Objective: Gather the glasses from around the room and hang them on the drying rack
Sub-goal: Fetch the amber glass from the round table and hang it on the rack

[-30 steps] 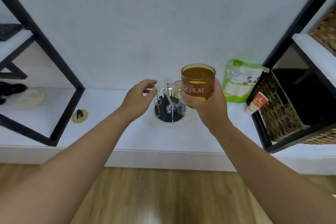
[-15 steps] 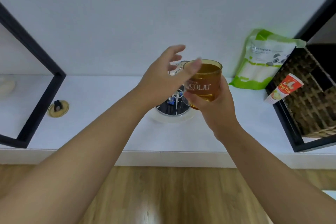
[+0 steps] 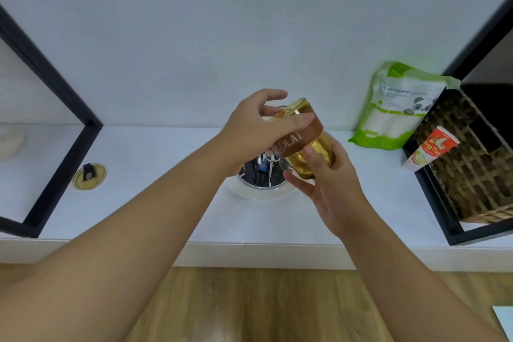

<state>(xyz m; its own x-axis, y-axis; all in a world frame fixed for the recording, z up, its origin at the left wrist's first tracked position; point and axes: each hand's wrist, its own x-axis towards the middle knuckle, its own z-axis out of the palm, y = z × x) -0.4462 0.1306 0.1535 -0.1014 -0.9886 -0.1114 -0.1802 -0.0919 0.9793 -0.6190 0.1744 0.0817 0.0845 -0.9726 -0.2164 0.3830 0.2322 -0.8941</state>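
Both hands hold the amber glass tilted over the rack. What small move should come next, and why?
Probably finish turning the amber glass mouth-down, then lower it onto a rack prong. The left hand grips near its rim, the right hand its base; it is only tilted, above the rack.

At centre we see an amber glass [image 3: 301, 144], glossy and translucent, with a matt brown printed band. Below it the drying rack [image 3: 262, 175] shows shiny metal wire and a mirror-like base. The worktop [image 3: 155, 175] looks smooth matt white; at right, a rough woven basket [image 3: 472, 172] and a glossy plastic pouch [image 3: 394, 108]; the floor [image 3: 249, 305] is wood-grained.
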